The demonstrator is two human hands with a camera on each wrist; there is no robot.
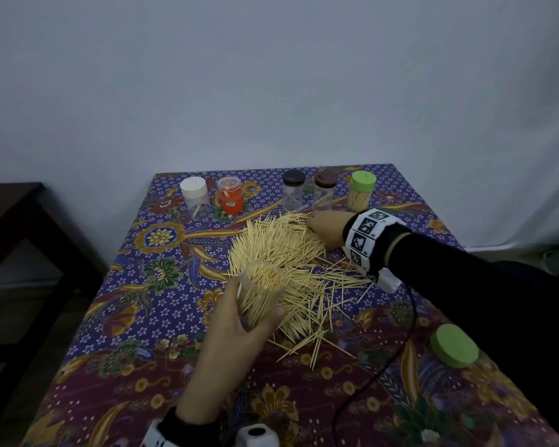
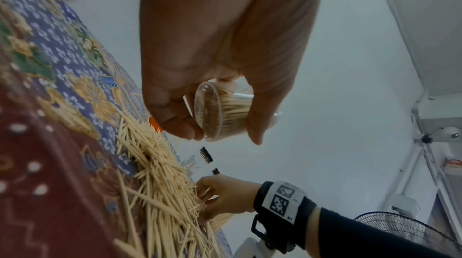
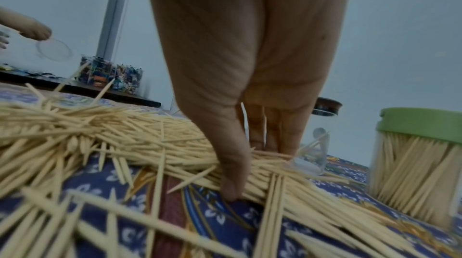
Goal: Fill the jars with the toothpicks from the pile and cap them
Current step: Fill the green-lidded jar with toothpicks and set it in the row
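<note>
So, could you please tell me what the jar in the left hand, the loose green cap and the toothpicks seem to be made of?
The jar looks like clear, glossy plastic, possibly glass: its toothpicks show through the wall. The green cap appears to be opaque matte plastic, evenly coloured. The toothpicks look like pale unfinished wood or bamboo, thin with pointed ends.

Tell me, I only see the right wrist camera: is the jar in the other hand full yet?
Observer: Nearly. In the head view the left hand grips an open jar packed with toothpicks.
Operator: Where's its lid?
Observer: A loose green lid lies on the table, near right. I can't tell if it's that jar's.
Operator: Any jars I can't see?
Observer: Yes, a white-capped jar and an orange jar stand far left.
</note>
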